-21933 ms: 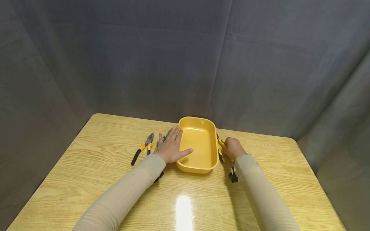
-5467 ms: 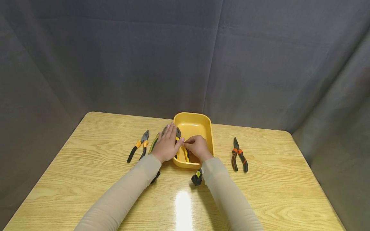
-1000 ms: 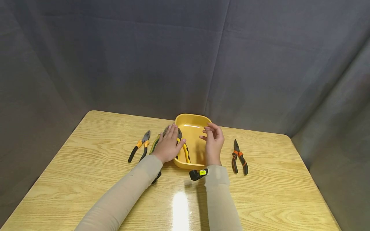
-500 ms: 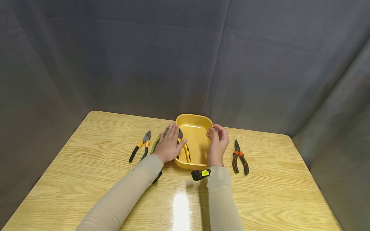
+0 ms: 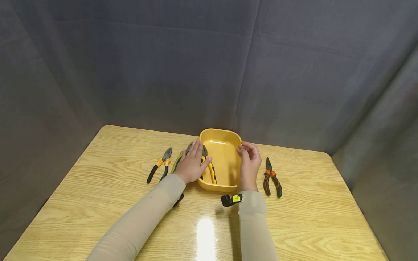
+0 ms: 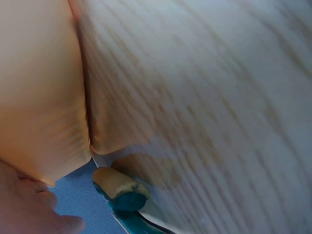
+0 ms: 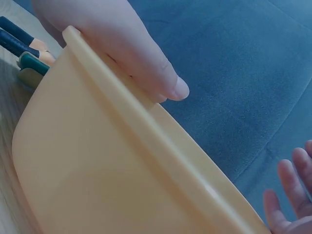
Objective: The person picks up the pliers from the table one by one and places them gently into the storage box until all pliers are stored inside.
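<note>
A yellow plastic tray (image 5: 225, 136) stands at the back of the table. My left hand (image 5: 190, 166) rests with straight fingers across its left rim. Inside the tray, yellow-and-black pliers (image 5: 212, 170) lie along the left side, partly covered by that hand. My right hand (image 5: 250, 167) is at the right rim, fingers loosely bent. In the right wrist view its fingers (image 7: 290, 180) are spread beside the tray wall (image 7: 97, 156) and grip nothing. Left of the tray, under my left hand, lie green-handled pliers (image 5: 176, 163), mostly hidden; a handle end (image 6: 129, 197) shows in the left wrist view.
Orange-and-black combination pliers (image 5: 167, 154) lie on the table further left. Long-nose pliers (image 5: 268, 165) with black-and-orange handles lie to the right of the tray. A grey curtain (image 5: 183, 72) hangs behind the wooden table (image 5: 313, 210).
Earlier my right hand worked at the yellow-and-black pliers inside the tray; it has let go of them and shifted right to the rim. My left hand has stayed on the left rim.
</note>
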Tool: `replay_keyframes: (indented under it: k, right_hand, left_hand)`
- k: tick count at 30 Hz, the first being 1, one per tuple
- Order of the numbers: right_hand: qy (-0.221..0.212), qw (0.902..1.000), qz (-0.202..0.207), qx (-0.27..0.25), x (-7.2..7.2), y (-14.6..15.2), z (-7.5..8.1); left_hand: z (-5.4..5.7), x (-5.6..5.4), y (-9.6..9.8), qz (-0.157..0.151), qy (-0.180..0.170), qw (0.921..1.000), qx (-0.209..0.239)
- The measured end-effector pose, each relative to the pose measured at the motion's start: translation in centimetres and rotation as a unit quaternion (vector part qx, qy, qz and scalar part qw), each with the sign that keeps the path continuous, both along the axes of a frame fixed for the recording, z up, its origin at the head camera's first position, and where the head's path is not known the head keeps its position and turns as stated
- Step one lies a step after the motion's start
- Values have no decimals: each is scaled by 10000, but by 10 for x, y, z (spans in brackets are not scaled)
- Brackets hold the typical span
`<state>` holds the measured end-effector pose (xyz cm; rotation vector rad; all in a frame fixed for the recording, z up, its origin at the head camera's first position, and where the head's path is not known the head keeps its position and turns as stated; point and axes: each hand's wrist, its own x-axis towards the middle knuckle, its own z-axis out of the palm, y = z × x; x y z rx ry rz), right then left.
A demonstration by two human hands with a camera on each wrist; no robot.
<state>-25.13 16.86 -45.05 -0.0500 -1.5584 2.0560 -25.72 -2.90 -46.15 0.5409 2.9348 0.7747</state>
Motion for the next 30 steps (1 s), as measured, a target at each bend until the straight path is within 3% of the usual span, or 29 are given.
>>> replay_keyframes:
  k: [8,18,23,30]
  right_hand:
    - [-54,9996,115,252,3,1,0]
    - [-134,9950,239,960,9,12,-5]
    - [-318,9939,256,1025,13,19,-5]
    - [-452,9886,51,1439,33,22,18]
  left_hand:
    - [-2,0,-1,2,-54,10000,-12]
    - [2,2,-1,-1,26,10000,55]
    - [0,1,-1,23,43,10000,45]
    - [0,1,0,33,44,10000,49]
